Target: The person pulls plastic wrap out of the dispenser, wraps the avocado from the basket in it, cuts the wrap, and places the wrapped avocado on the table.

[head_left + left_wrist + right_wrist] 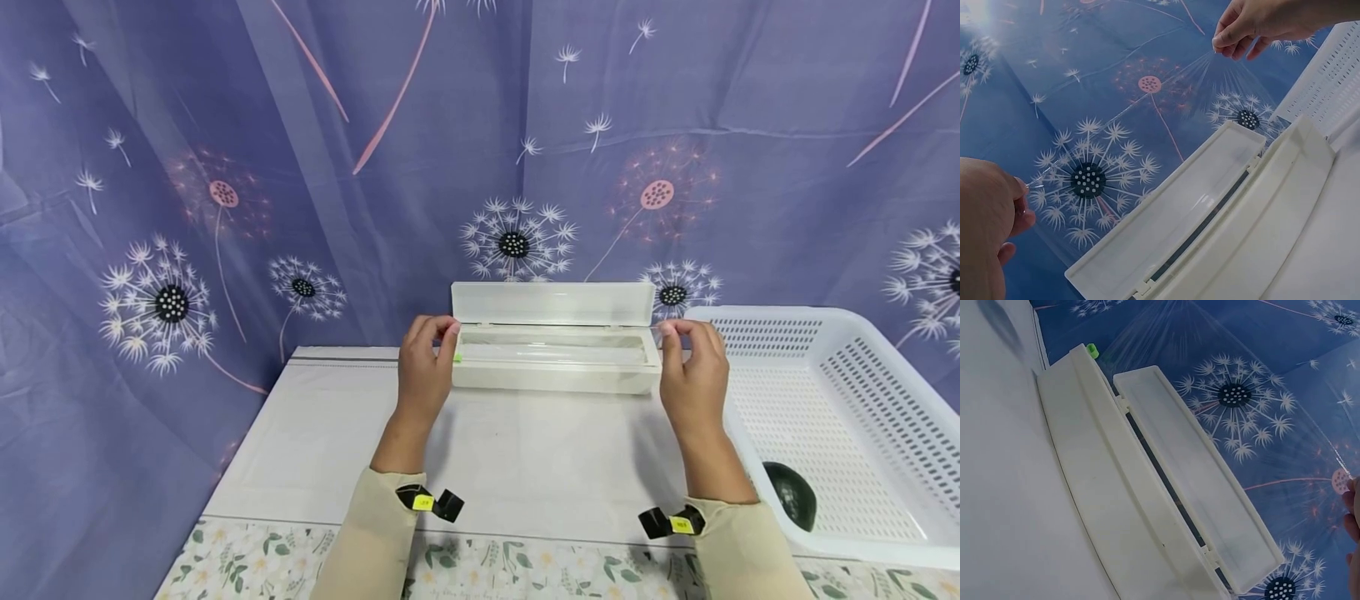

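A long white cling film dispenser [551, 381] lies on the table with its lid [553, 304] raised at the back. Inside it a roll [555, 353] shows. My left hand [425, 367] pinches one corner of a clear sheet of cling film [1222, 84] between thumb and fingers, by the dispenser's left end. The opposite corner is pinched by my right hand [693, 375], beside the right end. Stretched between both hands, the film shows fine creases in the left wrist view. A small green slider [1092, 350] sits at the left end of the dispenser.
To the right stands a white perforated basket [832, 321] with a dark green rounded object [791, 497] in its near left corner. A white cover [525, 458] lies over the table, with a floral strip [517, 571] along the front. Behind hangs a blue dandelion-patterned curtain [420, 233].
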Demonstrator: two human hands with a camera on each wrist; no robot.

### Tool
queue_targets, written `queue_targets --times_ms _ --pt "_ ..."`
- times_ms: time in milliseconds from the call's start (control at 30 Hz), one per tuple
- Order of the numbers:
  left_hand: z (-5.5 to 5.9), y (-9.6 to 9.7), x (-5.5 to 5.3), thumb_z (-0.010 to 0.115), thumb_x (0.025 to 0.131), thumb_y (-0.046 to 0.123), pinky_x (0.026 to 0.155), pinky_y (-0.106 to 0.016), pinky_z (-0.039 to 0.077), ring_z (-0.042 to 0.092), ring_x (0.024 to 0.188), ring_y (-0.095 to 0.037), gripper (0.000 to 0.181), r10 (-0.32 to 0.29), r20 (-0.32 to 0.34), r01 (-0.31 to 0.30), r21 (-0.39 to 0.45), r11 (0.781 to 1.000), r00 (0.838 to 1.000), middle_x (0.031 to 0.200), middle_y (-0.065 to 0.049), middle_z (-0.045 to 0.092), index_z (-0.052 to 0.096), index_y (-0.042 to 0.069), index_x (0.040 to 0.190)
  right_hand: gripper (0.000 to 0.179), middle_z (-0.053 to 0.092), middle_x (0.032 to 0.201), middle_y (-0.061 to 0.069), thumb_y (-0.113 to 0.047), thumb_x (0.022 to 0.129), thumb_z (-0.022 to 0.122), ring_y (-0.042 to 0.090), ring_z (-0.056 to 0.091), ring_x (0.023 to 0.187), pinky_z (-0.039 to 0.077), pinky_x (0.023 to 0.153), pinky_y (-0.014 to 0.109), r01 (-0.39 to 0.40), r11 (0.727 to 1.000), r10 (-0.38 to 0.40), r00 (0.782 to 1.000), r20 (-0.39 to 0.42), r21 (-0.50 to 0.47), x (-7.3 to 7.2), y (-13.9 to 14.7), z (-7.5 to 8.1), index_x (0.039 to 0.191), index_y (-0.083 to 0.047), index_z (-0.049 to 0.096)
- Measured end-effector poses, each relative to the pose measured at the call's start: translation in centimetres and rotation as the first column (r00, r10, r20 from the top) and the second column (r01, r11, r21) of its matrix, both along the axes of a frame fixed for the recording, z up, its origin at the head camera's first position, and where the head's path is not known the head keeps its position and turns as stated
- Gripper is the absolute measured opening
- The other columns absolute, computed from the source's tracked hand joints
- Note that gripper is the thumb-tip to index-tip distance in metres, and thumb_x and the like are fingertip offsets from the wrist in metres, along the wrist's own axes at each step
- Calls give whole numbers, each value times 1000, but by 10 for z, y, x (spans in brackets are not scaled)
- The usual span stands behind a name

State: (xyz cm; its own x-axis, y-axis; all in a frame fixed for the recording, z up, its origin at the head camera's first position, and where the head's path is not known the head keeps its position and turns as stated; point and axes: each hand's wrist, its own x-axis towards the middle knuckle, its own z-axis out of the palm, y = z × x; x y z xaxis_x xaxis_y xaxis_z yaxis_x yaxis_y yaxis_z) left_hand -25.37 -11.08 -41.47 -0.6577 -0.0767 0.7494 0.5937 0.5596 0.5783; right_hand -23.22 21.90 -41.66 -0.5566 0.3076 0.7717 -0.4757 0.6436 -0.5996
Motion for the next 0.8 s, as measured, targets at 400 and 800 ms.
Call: queue_targets --times_ms 400,800 --pt "8 0 5 62 97 14 75 -32 48 59 83 -19 15 -20 -34 21 20 1000 999 92 -6 61 69 1 97 20 61 93 23 -9 97 61 36 54 96 38 85 42 12 1000 -12 1000 -15 15 3 2 5 95 11 64" --pt "15 0 10 62 98 16 78 -33 50 60 87 -19 16 -39 -38 41 51 998 999 94 -6 61 69 1 98 22 62 96 22 -13 99 59 35 55 99 38 84 38 10 999 -9 1000 -8 42 9 2 13 98 9 65"
